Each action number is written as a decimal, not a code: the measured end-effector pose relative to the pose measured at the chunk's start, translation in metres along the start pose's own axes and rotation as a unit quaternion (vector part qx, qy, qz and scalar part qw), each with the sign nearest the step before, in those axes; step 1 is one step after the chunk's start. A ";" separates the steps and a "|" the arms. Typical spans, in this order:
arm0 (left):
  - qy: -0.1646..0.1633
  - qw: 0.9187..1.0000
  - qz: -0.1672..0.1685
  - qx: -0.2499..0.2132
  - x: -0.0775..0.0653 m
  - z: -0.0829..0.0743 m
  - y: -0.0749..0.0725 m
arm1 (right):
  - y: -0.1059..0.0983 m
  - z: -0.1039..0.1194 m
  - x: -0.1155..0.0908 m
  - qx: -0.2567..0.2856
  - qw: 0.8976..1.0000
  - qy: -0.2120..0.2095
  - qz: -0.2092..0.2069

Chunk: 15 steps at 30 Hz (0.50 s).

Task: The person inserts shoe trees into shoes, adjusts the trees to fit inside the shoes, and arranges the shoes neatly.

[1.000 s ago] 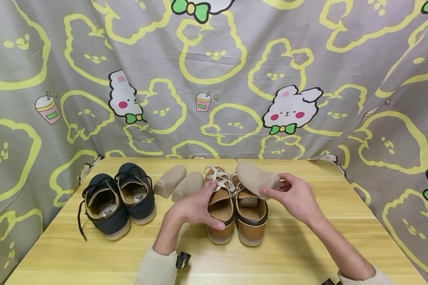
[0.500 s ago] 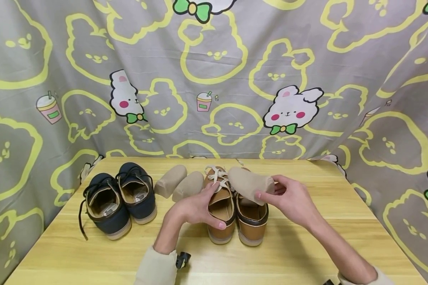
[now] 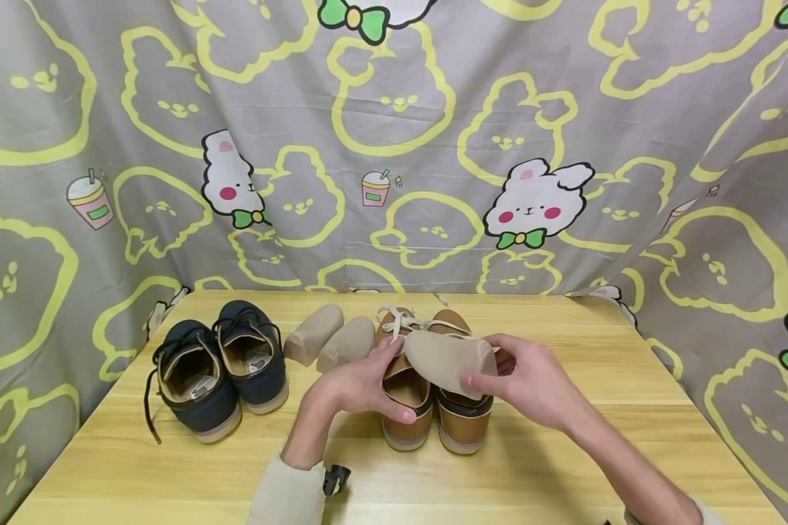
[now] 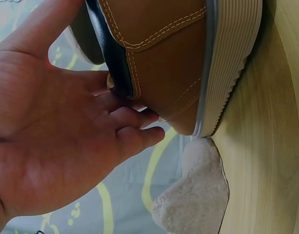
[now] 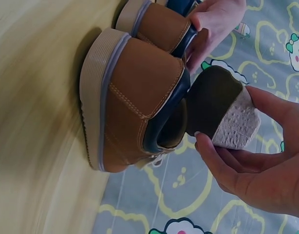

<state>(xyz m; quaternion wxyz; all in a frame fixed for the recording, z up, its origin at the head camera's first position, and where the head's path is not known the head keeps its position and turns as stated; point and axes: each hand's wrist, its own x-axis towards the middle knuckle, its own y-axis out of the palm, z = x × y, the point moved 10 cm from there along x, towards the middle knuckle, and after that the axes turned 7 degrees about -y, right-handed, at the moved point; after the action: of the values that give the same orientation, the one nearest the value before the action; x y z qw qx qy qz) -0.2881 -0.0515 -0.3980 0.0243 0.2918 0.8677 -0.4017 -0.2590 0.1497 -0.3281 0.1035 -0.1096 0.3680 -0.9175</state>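
Observation:
My right hand (image 3: 538,379) pinches the heel end of a beige, toe-shaped shoe filler (image 3: 446,361) between thumb and fingers. The filler is tilted, its rounded tip pointing left above a pair of brown lace-up shoes. It hides much of the right brown shoe (image 3: 465,430); the right wrist view shows its dark face and rough, pale end (image 5: 237,122). My left hand (image 3: 357,386) grips the left brown shoe (image 3: 407,430), thumb by the heel and fingers near the laces. The left wrist view shows its fingers (image 4: 140,139) curling at the shoe's collar.
Two more beige fillers (image 3: 315,332) lie on the wooden table (image 3: 532,474), left of the brown shoes. Farther left stands a pair of navy shoes (image 3: 200,394), one black lace trailing on the table. A grey patterned curtain (image 3: 427,248) hangs behind.
My right hand has moved the filler left and down, from beside the right brown shoe's laces to over its opening. My left hand and the shoes stay put.

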 end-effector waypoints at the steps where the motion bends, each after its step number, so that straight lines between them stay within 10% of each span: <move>1: 0.002 1.000 0.000 -0.001 0.000 -0.001 0.000 | 0.000 0.001 0.000 -0.001 1.000 -0.002 0.002; 15: -0.006 1.000 0.000 -0.014 0.000 0.002 0.000 | 0.005 0.021 -0.008 0.005 0.999 -0.023 0.028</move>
<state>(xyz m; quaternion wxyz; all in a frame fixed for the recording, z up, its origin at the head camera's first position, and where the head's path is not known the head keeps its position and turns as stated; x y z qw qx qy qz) -0.2886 -0.0527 -0.4000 0.0336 0.2893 0.8730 -0.3912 -0.2447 0.1347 -0.3184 0.1385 -0.1198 0.3637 -0.9133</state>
